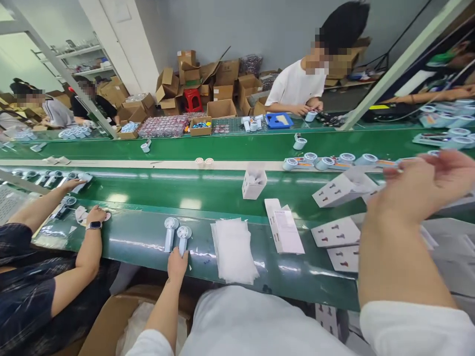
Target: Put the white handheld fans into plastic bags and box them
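My left hand (177, 264) reaches over the near edge of the green bench (141, 240). Its fingers close on the lower end of the handle of a small light-blue hand fan (183, 236). A second fan of the same kind (169, 232) lies just left of it. My right hand (419, 188) is raised at the right, blurred, above flat white box blanks printed with fans (336, 231). Whether it holds anything is unclear. A stack of clear bags (233, 249) lies between my hands.
Flat white cartons (285, 230) and an open small white box (254, 183) sit ahead. More fans (326, 162) line the belt. A co-worker's arms with a watch (94, 225) work at my left. A person in white (297, 86) sits opposite. An open cardboard box (111, 316) stands below.
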A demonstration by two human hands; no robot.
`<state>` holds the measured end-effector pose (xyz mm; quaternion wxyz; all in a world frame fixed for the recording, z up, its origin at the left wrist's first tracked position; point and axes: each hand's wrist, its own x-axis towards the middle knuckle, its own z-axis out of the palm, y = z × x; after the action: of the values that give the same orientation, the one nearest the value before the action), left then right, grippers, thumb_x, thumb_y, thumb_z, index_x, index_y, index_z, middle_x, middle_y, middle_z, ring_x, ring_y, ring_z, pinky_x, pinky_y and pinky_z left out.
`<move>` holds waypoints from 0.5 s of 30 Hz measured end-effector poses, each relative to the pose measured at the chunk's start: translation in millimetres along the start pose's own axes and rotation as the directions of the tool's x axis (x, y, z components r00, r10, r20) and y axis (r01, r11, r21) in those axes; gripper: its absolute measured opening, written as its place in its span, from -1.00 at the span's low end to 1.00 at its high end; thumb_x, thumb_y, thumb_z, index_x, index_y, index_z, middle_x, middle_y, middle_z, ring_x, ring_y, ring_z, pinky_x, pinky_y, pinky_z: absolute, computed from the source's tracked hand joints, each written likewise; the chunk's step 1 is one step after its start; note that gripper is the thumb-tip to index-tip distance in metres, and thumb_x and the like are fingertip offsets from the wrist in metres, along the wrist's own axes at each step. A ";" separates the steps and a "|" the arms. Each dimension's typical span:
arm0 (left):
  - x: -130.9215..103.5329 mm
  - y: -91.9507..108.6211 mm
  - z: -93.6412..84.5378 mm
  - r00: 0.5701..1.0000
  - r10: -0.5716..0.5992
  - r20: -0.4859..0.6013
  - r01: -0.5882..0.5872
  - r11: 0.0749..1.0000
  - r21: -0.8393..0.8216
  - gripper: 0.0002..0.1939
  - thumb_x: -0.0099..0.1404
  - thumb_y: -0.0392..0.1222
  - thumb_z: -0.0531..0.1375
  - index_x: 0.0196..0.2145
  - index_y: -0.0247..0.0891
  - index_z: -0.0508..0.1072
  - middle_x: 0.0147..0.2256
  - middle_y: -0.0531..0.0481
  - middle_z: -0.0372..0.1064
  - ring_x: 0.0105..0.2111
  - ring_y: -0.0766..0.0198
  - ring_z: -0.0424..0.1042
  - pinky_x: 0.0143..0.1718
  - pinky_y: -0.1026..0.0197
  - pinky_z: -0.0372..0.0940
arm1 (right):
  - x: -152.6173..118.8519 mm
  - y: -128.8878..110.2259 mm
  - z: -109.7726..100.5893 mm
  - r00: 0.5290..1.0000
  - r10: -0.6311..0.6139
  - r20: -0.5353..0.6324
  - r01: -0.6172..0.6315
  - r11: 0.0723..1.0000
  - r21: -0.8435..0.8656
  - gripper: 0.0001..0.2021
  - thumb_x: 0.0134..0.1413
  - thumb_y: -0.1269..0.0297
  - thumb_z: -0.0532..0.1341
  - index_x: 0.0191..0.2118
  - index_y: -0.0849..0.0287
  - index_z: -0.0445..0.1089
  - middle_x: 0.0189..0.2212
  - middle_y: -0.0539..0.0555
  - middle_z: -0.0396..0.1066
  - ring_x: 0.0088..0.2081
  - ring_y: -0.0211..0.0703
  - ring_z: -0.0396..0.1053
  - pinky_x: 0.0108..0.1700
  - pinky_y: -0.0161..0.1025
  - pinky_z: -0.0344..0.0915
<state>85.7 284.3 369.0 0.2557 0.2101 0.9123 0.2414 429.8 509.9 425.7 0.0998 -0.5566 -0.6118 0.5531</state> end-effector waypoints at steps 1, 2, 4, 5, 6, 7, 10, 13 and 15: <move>-2.4 3.2 2.5 1.000 0.003 0.029 -0.003 1.000 -0.030 -0.75 0.17 -0.09 0.13 -0.30 -0.35 0.35 -0.29 -0.25 0.38 -0.12 -0.12 0.35 -0.12 -0.02 0.21 | -7.8 -4.9 14.6 0.999 0.003 0.039 -0.006 0.997 0.072 -0.32 -0.14 0.00 0.31 0.11 0.17 0.22 -0.07 0.27 0.37 -0.03 0.10 0.36 -0.03 0.01 0.29; -6.5 8.6 5.7 0.998 0.012 0.061 -0.008 0.998 -0.068 -0.74 0.21 -0.06 0.07 -0.30 -0.34 0.35 -0.33 -0.20 0.38 -0.17 -0.06 0.38 -0.18 0.03 0.24 | -14.5 -10.6 29.7 0.997 0.004 0.083 -0.015 0.990 0.143 -0.36 -0.14 0.00 0.32 0.08 0.16 0.25 -0.09 0.25 0.39 -0.04 0.07 0.37 -0.04 0.00 0.31; -20.8 26.2 14.9 0.990 0.047 0.132 -0.027 0.989 -0.147 -0.66 0.28 0.01 -0.03 -0.28 -0.32 0.35 -0.38 -0.11 0.37 -0.29 0.09 0.41 -0.31 0.15 0.28 | -24.7 -23.0 58.2 0.982 0.004 0.188 -0.056 0.960 0.275 -0.42 -0.15 0.01 0.33 0.02 0.14 0.31 -0.14 0.20 0.42 -0.09 0.03 0.40 -0.07 -0.02 0.33; -30.7 38.2 21.0 0.981 0.076 0.178 -0.041 0.980 -0.196 -0.63 0.29 0.05 -0.06 -0.27 -0.31 0.35 -0.40 -0.07 0.37 -0.35 0.16 0.41 -0.37 0.20 0.28 | -28.7 -28.5 71.1 0.968 0.003 0.250 -0.090 0.937 0.337 -0.45 -0.16 0.03 0.35 -0.01 0.13 0.33 -0.15 0.19 0.43 -0.10 0.00 0.41 -0.08 -0.03 0.34; -42.0 51.7 27.9 0.964 0.116 0.240 -0.054 0.966 -0.252 -0.61 0.28 0.08 -0.06 -0.25 -0.30 0.35 -0.41 -0.04 0.36 -0.40 0.21 0.39 -0.43 0.24 0.27 | -32.5 -32.5 82.8 0.949 -0.006 0.315 -0.128 0.906 0.404 -0.48 -0.16 0.04 0.36 -0.05 0.14 0.35 -0.15 0.17 0.44 -0.12 -0.02 0.42 -0.08 -0.05 0.34; -53.8 65.6 35.0 0.935 0.168 0.313 -0.066 0.948 -0.312 -0.59 0.26 0.11 -0.03 -0.24 -0.29 0.36 -0.42 0.00 0.35 -0.43 0.26 0.37 -0.46 0.27 0.25 | -36.2 -34.8 93.2 0.930 -0.021 0.367 -0.169 0.862 0.478 -0.52 -0.16 0.04 0.36 -0.09 0.15 0.38 -0.17 0.17 0.45 -0.13 -0.04 0.42 -0.08 -0.07 0.35; -84.8 98.6 52.7 0.662 0.441 0.606 -0.093 0.851 -0.517 -0.53 0.21 0.15 0.07 -0.13 -0.30 0.35 -0.41 0.02 0.34 -0.45 0.30 0.34 -0.48 0.29 0.24 | -43.9 -32.7 109.7 0.941 -0.046 0.334 -0.225 0.654 0.722 -0.64 -0.12 0.03 0.34 -0.27 0.21 0.42 -0.28 0.15 0.49 -0.21 -0.06 0.45 -0.12 -0.11 0.38; -97.5 99.7 57.8 0.483 0.589 0.648 -0.351 0.808 -0.472 -0.58 0.23 0.05 0.10 -0.05 -0.26 0.30 -0.27 -0.05 0.36 -0.29 0.23 0.36 -0.30 0.22 0.27 | -35.6 -35.7 80.7 0.994 0.036 0.100 -0.104 0.529 0.842 -0.73 -0.16 0.13 0.38 -0.38 0.19 0.38 -0.44 0.07 0.48 -0.35 -0.10 0.47 -0.24 -0.15 0.42; -91.1 85.8 58.7 0.426 0.620 0.659 -0.639 0.722 -0.265 -0.67 0.17 -0.09 0.17 -0.11 -0.24 0.32 -0.15 -0.10 0.33 -0.13 0.16 0.31 -0.10 0.15 0.22 | -23.0 -55.5 25.8 0.995 0.013 -0.098 0.075 0.542 0.837 -0.73 -0.19 0.18 0.39 -0.38 0.20 0.37 -0.50 0.03 0.45 -0.45 -0.17 0.44 -0.35 -0.22 0.42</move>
<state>212.5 326.0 405.1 0.4743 0.6136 0.5965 0.2066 387.4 489.9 471.3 0.3917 -0.4552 -0.2774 0.7500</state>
